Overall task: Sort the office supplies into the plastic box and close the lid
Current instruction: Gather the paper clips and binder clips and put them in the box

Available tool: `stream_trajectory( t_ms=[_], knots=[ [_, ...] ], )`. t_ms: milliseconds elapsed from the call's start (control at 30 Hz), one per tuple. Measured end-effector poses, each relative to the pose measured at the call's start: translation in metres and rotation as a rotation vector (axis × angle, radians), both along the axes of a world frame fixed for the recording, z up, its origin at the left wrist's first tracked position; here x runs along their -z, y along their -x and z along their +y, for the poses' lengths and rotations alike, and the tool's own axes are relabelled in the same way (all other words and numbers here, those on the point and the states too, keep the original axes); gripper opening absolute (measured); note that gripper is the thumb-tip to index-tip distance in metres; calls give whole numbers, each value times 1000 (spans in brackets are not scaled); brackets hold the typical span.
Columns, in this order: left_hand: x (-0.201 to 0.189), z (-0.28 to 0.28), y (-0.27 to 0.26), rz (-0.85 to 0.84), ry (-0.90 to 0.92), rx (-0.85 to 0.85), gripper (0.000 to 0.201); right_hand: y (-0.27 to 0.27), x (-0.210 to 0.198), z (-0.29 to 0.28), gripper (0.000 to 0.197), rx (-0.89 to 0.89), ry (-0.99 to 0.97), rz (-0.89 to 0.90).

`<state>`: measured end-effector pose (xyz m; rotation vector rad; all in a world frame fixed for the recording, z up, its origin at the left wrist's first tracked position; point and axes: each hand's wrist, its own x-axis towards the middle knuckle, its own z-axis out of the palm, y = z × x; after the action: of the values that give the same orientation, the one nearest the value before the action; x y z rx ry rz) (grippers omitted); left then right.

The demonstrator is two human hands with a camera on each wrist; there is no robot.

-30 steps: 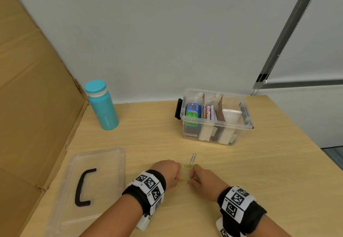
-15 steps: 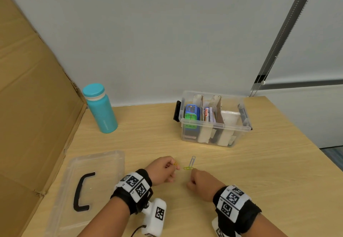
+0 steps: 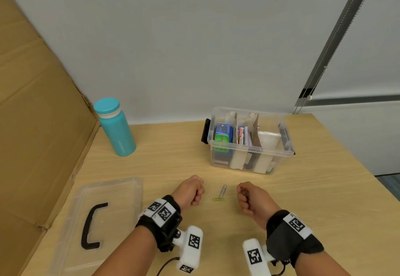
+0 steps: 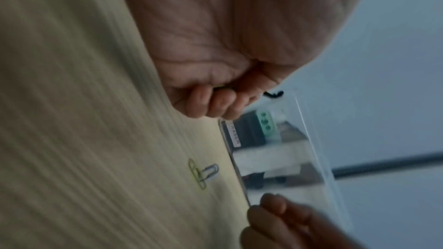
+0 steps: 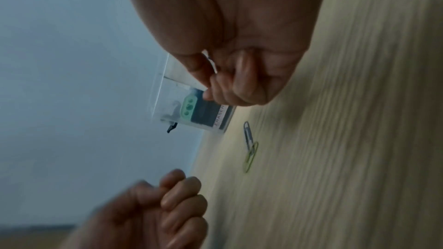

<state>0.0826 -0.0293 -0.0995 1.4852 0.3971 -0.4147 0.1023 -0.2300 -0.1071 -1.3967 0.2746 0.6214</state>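
Note:
Two paper clips lie hooked together on the wooden table, a green one (image 3: pixel 218 199) (image 4: pixel 196 175) (image 5: pixel 250 156) and a grey-blue one (image 3: pixel 223 191) (image 5: pixel 248 133). My left hand (image 3: pixel 197 195) (image 4: pixel 215 101) is curled into a fist just left of them, with a sliver of a small clip showing between its fingers. My right hand (image 3: pixel 243 198) (image 5: pixel 227 86) is a fist just right of them, and a thin dark clip peeks out of it. Beyond them stands the open clear plastic box (image 3: pixel 249 149), which has card dividers, an eraser pack and pens inside.
The box's clear lid (image 3: pixel 121 189) with its black handle (image 3: pixel 91 226) lies flat at the front left. A teal bottle (image 3: pixel 116 128) stands at the back left beside a leaning cardboard sheet (image 3: pixel 36 124). The table edge runs along the right.
The left hand took an orange clip off the table and closed into a fist. Both hands have lifted and drawn apart, leaving the green and grey-blue clips between them.

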Motion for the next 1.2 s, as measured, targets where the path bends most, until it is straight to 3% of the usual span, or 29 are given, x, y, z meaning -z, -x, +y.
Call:
stream_trajectory(
  t_ms=[100, 167, 233, 300, 333, 400, 500, 567, 700, 833, 900, 1000, 1133, 1200],
  knots=[
    [4, -8, -5, -126, -477, 328, 12, -4, -2, -2, 23, -102, 270, -95],
    [2, -17, -4, -216, -774, 485, 11, -6, -3, -2, 25, -165, 477, -250],
    [-2, -25, -6, -236, -983, 598, 24, -9, -4, -3, 21, -234, 652, -437],
    [-5, -30, -12, -211, -1067, 661, 25, -12, -3, -5, 11, -329, 773, -572],
    [-6, -30, -14, -198, -1074, 672, 18, -14, -3, -4, 6, -401, 842, -623],
    [-7, -29, -17, -187, -1075, 687, 6, -18, -3, -2, 16, -583, 959, -685],
    [-3, -24, -15, -161, -1064, 707, 3, -22, -7, 10, 30, -859, 1043, -636],
    [2, -15, -9, -161, -1025, 669, 5, -26, -11, 18, 24, -943, 1101, -635],
    [12, 11, 7, -222, -929, 526, 5, -35, -15, 23, 4, -949, 1117, -575],
    [9, 30, 18, -288, -828, 380, 7, -34, -12, 26, 26, -962, 1141, -493],
    [4, 36, 20, -311, -793, 319, 8, -29, -13, 27, 21, -990, 1180, -477],
    [-2, 42, 20, -343, -730, 237, 13, -20, -18, 21, 37, -967, 1185, -478],
    [-2, 43, 19, -352, -703, 193, 11, -17, -57, 3, 7, -815, 1135, -626],
    [-2, 42, 17, -352, -695, 181, 10, -23, -91, -9, 7, -715, 1092, -709]
  ],
)
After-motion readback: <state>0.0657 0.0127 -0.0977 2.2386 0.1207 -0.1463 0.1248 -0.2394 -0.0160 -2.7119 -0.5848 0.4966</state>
